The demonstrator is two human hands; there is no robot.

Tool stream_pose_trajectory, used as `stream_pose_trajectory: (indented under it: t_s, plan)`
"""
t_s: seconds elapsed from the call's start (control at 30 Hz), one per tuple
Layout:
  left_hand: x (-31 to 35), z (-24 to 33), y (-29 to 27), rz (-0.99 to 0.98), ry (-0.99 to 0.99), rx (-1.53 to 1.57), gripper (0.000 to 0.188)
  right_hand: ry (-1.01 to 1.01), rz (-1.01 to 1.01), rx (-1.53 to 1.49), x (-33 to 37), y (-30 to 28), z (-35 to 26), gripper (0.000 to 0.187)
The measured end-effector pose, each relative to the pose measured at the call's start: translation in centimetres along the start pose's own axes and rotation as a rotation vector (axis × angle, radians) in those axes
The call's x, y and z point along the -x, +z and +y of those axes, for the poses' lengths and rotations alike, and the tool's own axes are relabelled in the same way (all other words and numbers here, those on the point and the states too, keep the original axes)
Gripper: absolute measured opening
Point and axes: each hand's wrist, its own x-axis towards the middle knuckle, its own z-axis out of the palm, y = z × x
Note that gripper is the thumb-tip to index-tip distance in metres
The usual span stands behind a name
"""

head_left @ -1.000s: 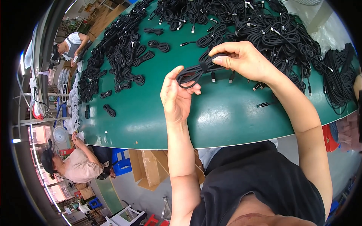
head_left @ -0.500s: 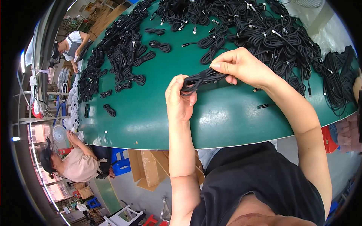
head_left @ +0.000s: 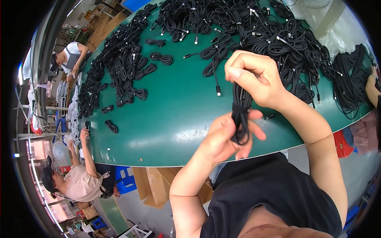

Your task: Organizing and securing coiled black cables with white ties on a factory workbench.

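Observation:
A coiled black cable, wrapped round its middle with a dark band, hangs nearly upright over the near part of the green table. My right hand is closed on its upper end, thumb and fingers pinched together. Around the lower loop, my left hand has its fingers spread apart behind the coil and its thumb beside it; the fingers do not close on it. A loose cable end with a pale-tipped plug lies left of my right hand. Another small black plug rests on the table to the right.
A large heap of black cables covers the far side. Several tied coils lie at the left. A long cable bundle hangs at the right edge. Two co-workers are at the left; another person's arm shows at the right.
The cable coil has turned from roughly level to nearly upright and moved right and closer. My left hand has moved right and opened its fingers. The lower co-worker's hand now reaches the table edge.

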Motion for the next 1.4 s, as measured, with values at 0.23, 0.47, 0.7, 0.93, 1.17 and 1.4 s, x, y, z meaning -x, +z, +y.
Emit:
stream_pose_trajectory:
  t_s: [0.23,0.47,0.7,0.93,1.17,1.4]
  plan:
    - [0.5,-2.1,1.4,-0.018,-0.104,0.135,0.033,0.645,-0.261,-0.646,-0.1,0.2,-3.7,0.021]
    - [1.1,-3.1,1.8,0.048,-0.165,-0.055,0.032,0.583,-0.359,-0.445,0.7,1.0,-4.5,0.025]
    - [2.4,-3.0,1.1,0.265,-0.189,-0.398,0.015,0.539,-0.275,-0.344,2.0,3.0,-3.7,0.027]
    - [3.5,1.0,-3.0,0.593,-0.174,-0.301,0.019,0.54,-0.264,0.262,-0.5,4.0,2.0,0.046]
    - [2.1,9.9,-8.7,0.62,0.611,0.02,0.045,0.309,-0.472,1.136,-1.6,2.7,6.1,0.034]
    - [0.0,4.8,-9.7,0.57,0.09,-0.012,0.033,0.057,-0.367,0.616,1.0,2.7,4.5,0.011]
